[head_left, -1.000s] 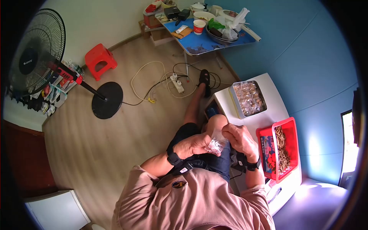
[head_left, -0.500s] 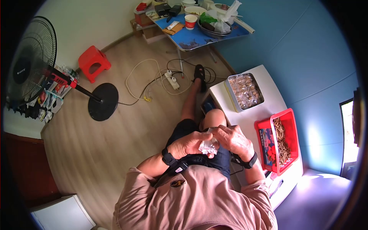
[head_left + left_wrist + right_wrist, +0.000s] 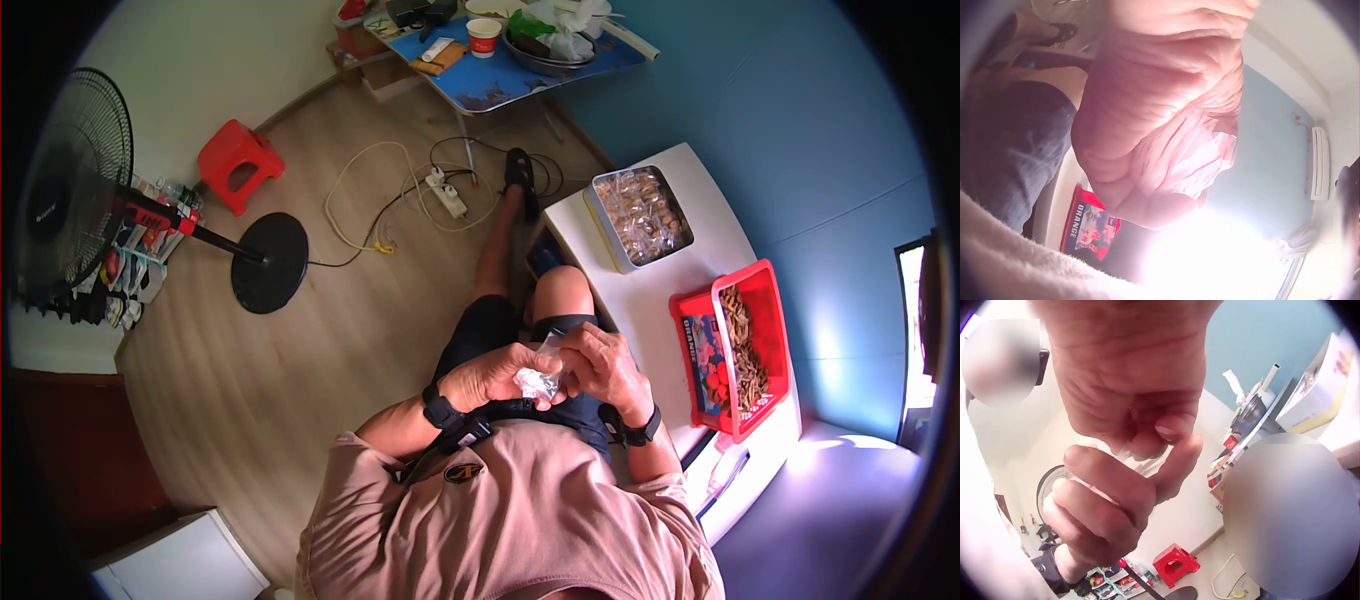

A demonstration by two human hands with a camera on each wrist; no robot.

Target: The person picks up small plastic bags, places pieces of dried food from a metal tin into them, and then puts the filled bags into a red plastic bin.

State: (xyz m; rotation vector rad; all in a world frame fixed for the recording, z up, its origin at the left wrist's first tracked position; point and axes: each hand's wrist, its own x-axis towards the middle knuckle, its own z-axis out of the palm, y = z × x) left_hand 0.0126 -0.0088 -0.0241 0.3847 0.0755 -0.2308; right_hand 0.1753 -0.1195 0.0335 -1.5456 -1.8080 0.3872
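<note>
Over the person's lap, a small clear plastic bag (image 3: pixel 537 383) with whitish, shiny stuff in its lower part is held between both hands. The left hand (image 3: pixel 492 374) grips the bag's lower part, thumb on top and fingers beneath. At the bag's upper edge, the right hand (image 3: pixel 604 372) pinches the film with bent fingers. Seen from the left wrist, the crinkled bag (image 3: pixel 1194 153) has red stripes and lies in the curled palm. In the right wrist view, the right hand's (image 3: pixel 1138 381) fingertips meet close above the left hand (image 3: pixel 1100 506), and its palm hides most of the bag.
Right of the lap, a white cabinet (image 3: pixel 640 285) carries a tin (image 3: pixel 598 215) of wrapped pieces and a red basket (image 3: pixel 735 428) of brown sticks. A blue folding table (image 3: pixel 500 85), red stool (image 3: pixel 228 150), standing fan (image 3: pixel 75 170) and power strip (image 3: pixel 450 203) with cables are farther off.
The head view has shifted, so the room's things sit differently in it. Both hands have come slightly closer together, still holding the bag, which has turned a little in the left hand.
</note>
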